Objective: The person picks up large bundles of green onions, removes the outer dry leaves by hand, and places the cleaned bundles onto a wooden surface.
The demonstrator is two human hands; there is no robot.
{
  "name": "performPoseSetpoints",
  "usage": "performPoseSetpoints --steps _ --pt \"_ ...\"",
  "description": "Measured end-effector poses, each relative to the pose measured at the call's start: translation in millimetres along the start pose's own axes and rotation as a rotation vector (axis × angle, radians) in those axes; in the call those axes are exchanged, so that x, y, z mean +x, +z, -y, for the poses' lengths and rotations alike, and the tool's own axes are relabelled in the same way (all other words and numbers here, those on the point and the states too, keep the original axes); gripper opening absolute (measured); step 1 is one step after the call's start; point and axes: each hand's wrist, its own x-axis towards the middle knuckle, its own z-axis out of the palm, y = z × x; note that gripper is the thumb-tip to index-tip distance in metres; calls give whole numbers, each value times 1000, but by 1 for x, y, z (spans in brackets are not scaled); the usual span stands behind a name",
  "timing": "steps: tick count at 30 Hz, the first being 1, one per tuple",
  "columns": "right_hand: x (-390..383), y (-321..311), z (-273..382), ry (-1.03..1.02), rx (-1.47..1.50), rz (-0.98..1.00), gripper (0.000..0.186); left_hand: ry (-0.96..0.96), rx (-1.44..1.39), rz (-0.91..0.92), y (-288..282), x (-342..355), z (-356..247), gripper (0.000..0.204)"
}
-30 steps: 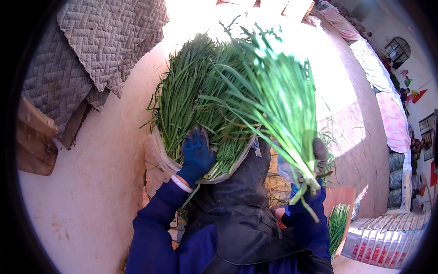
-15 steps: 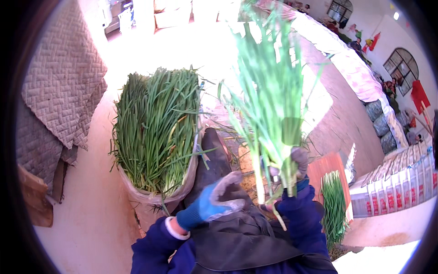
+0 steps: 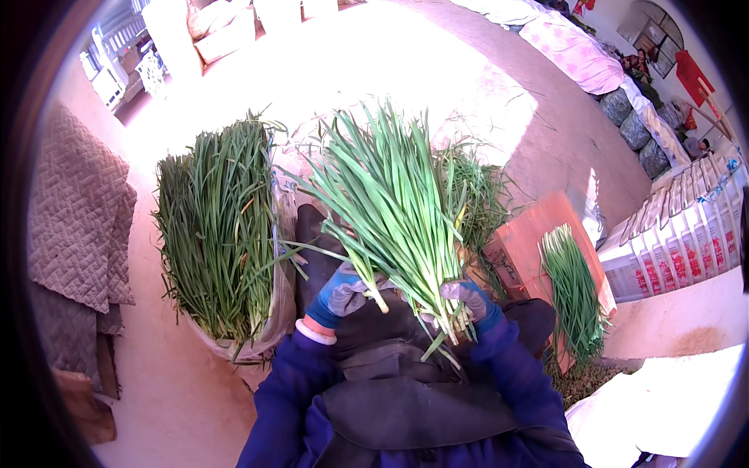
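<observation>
A loose bunch of garlic chives [image 3: 398, 203] fans out in front of me, leaves pointing away and pale stem ends toward my lap. Its base is wrapped by my right hand [image 3: 468, 300], in a grey and blue glove. My left hand [image 3: 343, 292], gloved alike, is closed on a pale-based stalk [image 3: 373, 295] at the bunch's left side. Some of that hand's fingertips are hidden by the stalk and leaves. To the left, a plastic-lined container [image 3: 273, 331] is packed with upright chives [image 3: 226, 234].
At right, a neat chive bundle [image 3: 573, 288] lies on a reddish-brown board [image 3: 519, 242]. Loose greens [image 3: 476, 195] lie behind my right hand. A white plastic crate [image 3: 679, 257] stands farther right. Quilted covers [image 3: 78, 210] hang at far left.
The bunch has come down and left, toward my lap. My left hand, spread apart from it before, now grips a stalk at its left side. The view has shifted too.
</observation>
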Motion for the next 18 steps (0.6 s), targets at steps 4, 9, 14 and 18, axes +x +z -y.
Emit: performPoseSetpoints --steps 4,9,14,18 --pt "9 -68 -16 -137 -317 -31 41 -168 283 -105 9 -12 -19 49" --pt "31 -58 -50 -65 -372 -56 48 -24 -229 -451 -5 -71 21 53" --pt "39 -51 -88 114 -490 -133 50 -35 -371 -640 4 -89 26 70" --pt "41 -40 -91 101 -464 -87 49 -168 -282 -670 7 -78 8 79"
